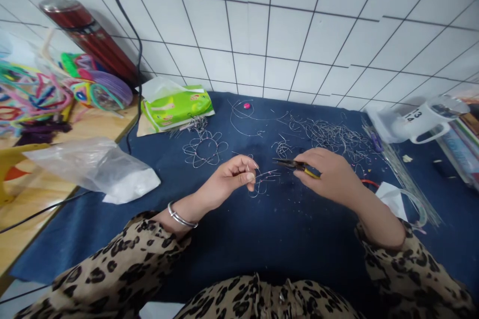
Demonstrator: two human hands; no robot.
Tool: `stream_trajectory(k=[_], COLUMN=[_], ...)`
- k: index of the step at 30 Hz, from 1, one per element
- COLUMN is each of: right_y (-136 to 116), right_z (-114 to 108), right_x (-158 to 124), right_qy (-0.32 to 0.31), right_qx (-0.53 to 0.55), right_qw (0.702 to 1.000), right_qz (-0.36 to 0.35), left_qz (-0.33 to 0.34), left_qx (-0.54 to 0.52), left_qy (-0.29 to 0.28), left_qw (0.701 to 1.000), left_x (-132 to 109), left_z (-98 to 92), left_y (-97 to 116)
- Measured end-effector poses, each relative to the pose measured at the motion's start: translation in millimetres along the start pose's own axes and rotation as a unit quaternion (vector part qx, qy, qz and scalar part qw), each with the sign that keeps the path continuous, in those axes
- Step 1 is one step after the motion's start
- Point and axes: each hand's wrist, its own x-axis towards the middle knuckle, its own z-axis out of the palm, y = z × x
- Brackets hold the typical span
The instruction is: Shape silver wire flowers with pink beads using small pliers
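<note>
Pinched between the thumb and fingers of my left hand (236,174) is a small piece of bent wire (267,175), with thin loops below and loose ends pointing right. My right hand (329,172) is closed around a pair of pliers (312,171) with yellow-and-black handles. The dark jaws point left, just above the wire ends and seemingly apart from them. A flower-shaped wire piece (205,149) with several looped petals lies on the dark blue cloth, up and left of my left hand.
Tangled wire scraps (333,134) lie beyond my right hand, and straight wires (411,184) to its right. A green tissue pack (177,107), a plastic bag (101,164) and a red thermos (93,40) stand or lie left. A white mug (422,122) is at right, by the tiled wall (292,20).
</note>
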Motion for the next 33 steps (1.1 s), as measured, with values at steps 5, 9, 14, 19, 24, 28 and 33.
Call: stream_trajectory(k=[5,9,14,19,24,28,33], right_y=[-6.3,-12.0,-16.7,-15.2,-16.7,-18.8,-16.5], right_z=[-3.0,9.2,17.5,16.4,15.3,14.5,11.0], right_x=[-5.5,-6.3,-4.1,-5.7,-7.2,-7.1,-8.4], right_qy=[-0.059,-0.068,-0.071,-0.072,-0.074,-0.074,-0.073], right_qx=[0.018,-0.043,-0.048,-0.055,-0.061,-0.069,-0.078], right_qw=[0.997,0.996,0.996,0.996,0.995,0.994,0.994], right_qz=[-0.046,-0.023,-0.017,-0.024,-0.025,-0.027,-0.014], left_qz=[-0.010,-0.015,-0.020,-0.020,-0.019,-0.022,-0.015], left_qx=[-0.007,-0.013,-0.017,-0.019,-0.009,-0.007,0.000], left_qy=[0.012,0.007,0.001,0.003,0.010,0.009,0.018], left_qw=[1.000,1.000,1.000,1.000,1.000,1.000,1.000], left_x=[0.0,-0.1,-0.5,0.1,0.2,-0.5,-0.4], left_z=[1.2,2.3,2.2,2.6,3.3,3.6,4.2], left_y=[0.0,-1.1,-3.4,-3.9,-4.1,-3.8,-3.1])
